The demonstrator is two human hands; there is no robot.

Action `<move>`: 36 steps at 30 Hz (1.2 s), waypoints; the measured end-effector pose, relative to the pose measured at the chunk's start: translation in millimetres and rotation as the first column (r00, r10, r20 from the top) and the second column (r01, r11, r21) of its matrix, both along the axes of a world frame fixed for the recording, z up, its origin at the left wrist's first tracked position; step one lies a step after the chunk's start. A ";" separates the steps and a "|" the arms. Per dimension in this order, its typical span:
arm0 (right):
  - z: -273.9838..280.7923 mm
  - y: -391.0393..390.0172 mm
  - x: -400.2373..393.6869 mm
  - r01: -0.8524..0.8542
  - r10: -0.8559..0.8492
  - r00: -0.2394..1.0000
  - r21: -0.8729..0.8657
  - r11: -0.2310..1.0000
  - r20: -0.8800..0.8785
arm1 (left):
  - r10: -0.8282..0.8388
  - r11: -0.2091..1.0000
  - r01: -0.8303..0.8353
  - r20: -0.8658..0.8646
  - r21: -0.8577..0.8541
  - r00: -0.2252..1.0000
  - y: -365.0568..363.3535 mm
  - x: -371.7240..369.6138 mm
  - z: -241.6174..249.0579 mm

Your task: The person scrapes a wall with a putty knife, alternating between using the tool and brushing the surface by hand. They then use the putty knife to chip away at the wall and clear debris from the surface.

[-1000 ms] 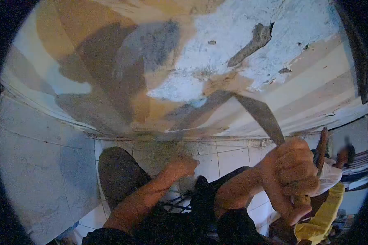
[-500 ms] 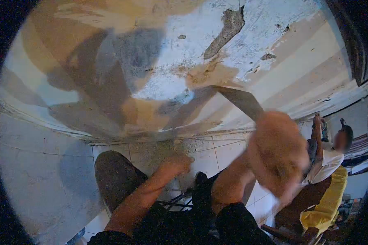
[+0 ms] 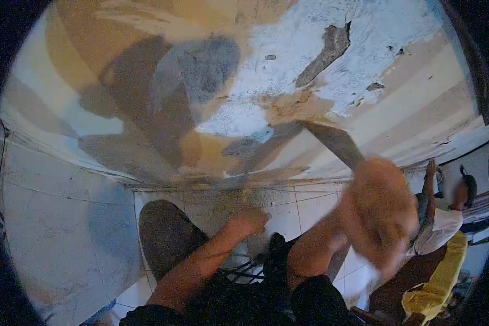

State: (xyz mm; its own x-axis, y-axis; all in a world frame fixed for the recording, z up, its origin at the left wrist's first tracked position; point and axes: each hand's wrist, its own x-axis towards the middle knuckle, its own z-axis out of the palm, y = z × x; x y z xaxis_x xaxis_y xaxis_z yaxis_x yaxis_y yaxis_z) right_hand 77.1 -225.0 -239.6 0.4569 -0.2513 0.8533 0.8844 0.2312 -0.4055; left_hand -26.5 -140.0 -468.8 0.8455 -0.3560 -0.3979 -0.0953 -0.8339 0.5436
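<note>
A putty knife (image 3: 337, 142) with a wide flat metal blade is in my right hand (image 3: 379, 214), whose fingers are wrapped round its handle. The blade slants up and left, its edge at the wall just under a tan patch. My right hand is blurred by motion. The wall (image 3: 239, 117) has flaking white and tan paint, with a bare grey gouge (image 3: 328, 53) higher up. My left hand (image 3: 248, 221) is closed in a loose fist low near my knees, away from the wall, with nothing showing in it.
My bent knee (image 3: 165, 231) is close to the wall's foot, where dusty debris lies on the white floor tiles (image 3: 318, 205). At the right, another person (image 3: 440, 225) is beside the wall with an arm raised. A yellow cloth (image 3: 432, 288) drapes over something brown there.
The whole view has shifted, so the wall and both hands appear a little further right and lower. My right hand still grips the putty knife against the wall; my left hand stays closed.
</note>
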 end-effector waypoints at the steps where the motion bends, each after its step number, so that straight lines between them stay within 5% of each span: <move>1: 6.5 4.3 -1.7 0.101 -0.102 0.995 0.034 0.994 0.006 | -0.011 1.000 0.011 0.005 -0.028 1.000 2.4 1.3 7.5; 2: 22.5 6.1 0.5 -0.514 0.513 0.857 -0.139 0.847 -0.042 | -0.012 1.000 0.012 0.013 -0.024 1.000 3.9 1.3 16.6; 6: 29.0 -17.4 -25.4 -0.293 0.311 0.928 -0.114 0.949 0.207 | -0.075 0.996 0.076 -0.049 0.036 0.996 9.0 2.8 43.3; 10: 12.8 11.7 5.8 -0.394 0.395 0.919 -0.068 0.917 0.001 | -0.142 0.987 0.140 0.013 0.081 0.990 1.9 5.2 9.6; 14: 15.4 -9.9 -23.1 -0.328 0.325 0.944 0.057 0.943 0.064 | -0.017 1.000 0.017 0.012 0.025 1.000 -4.3 -0.9 3.7; 17: -0.1 -3.0 -14.8 -0.390 0.380 0.921 0.240 0.889 0.088 | -0.041 0.998 0.038 0.059 0.039 0.997 7.1 -0.1 47.3; 18: -19.4 3.9 0.5 0.095 -0.097 0.995 0.160 0.982 0.009 | -0.043 0.997 0.044 -0.016 0.069 0.999 8.7 2.5 68.0; 19: -15.2 5.7 -1.3 0.099 -0.102 0.995 0.165 0.981 0.012 | -0.041 0.994 0.050 -0.090 0.100 0.995 9.5 4.0 78.1; 21: -2.7 9.6 -7.4 -0.446 0.446 0.895 0.103 0.889 0.025 | -0.041 0.992 0.050 -0.078 0.115 0.996 9.7 3.1 75.4; 22: -0.9 1.4 -8.0 -0.480 0.477 0.875 0.033 0.876 0.081 | -0.039 0.991 0.048 -0.068 0.126 0.997 8.5 1.0 72.2; 25: -4.7 5.9 -14.4 -0.460 0.454 0.888 0.198 0.866 0.079 | -0.013 0.997 0.009 0.043 0.078 0.999 7.1 -1.5 48.8; 29: -11.5 15.6 -11.7 -0.374 0.380 0.923 0.082 0.924 -0.070 | 0.104 0.994 -0.104 0.026 -0.028 0.994 9.9 -2.1 55.0; 32: 0.0 -2.6 -16.7 -0.443 0.442 0.895 0.253 0.860 0.063 | -0.065 0.994 0.063 0.014 0.088 0.998 -0.5 -5.7 16.5; 35: -14.7 11.9 0.2 -0.577 0.586 0.806 0.119 0.808 -0.079 | -0.043 0.998 0.038 0.136 0.040 0.990 2.0 -3.2 16.7; 36: -13.8 14.7 -4.1 -0.418 0.429 0.899 0.117 0.901 -0.093 | -0.112 0.990 0.103 0.093 0.092 0.989 4.6 0.8 29.3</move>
